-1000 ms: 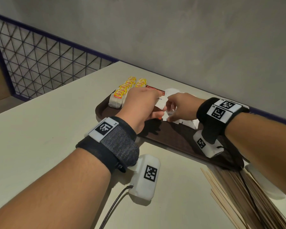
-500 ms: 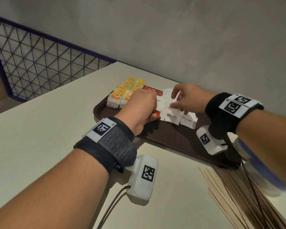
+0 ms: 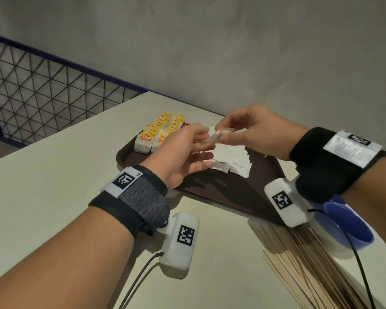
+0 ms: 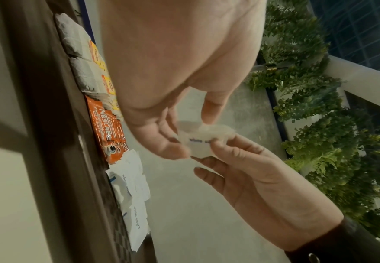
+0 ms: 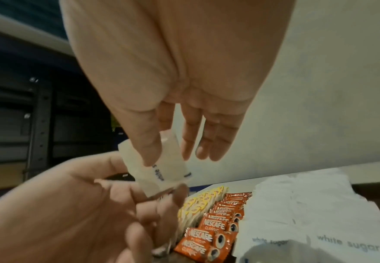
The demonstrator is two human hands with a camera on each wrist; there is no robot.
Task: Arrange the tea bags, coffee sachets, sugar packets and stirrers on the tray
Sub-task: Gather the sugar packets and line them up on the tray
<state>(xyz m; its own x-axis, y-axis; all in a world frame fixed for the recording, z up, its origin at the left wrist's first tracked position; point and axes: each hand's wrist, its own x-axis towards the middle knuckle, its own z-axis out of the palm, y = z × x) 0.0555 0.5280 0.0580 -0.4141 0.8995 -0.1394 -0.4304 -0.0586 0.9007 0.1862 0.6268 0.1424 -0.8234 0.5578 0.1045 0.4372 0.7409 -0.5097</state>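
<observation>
A brown tray (image 3: 212,188) holds two rows of yellow-tagged tea bags (image 3: 159,132), orange coffee sachets (image 5: 218,226) and a pile of white sugar packets (image 3: 231,160). Above the pile, one white sugar packet (image 3: 216,136) is held in the air between both hands. My right hand (image 3: 222,134) pinches its upper part with thumb and forefinger (image 5: 149,151). My left hand (image 3: 206,140) pinches its lower edge (image 4: 203,142). In the head view the left hand hides most of the coffee sachets. A bundle of wooden stirrers (image 3: 310,266) lies on the table in front of the tray.
A blue-and-white bowl (image 3: 345,224) stands on the table right of the stirrers, under my right wrist. The tray sits near the table's far edge by a grey wall. A wire mesh panel (image 3: 42,90) lies off the table's left side.
My right hand has lifted one sugar packet off the pile. My left hand has risen from the coffee sachets and taken the packet's other end.
</observation>
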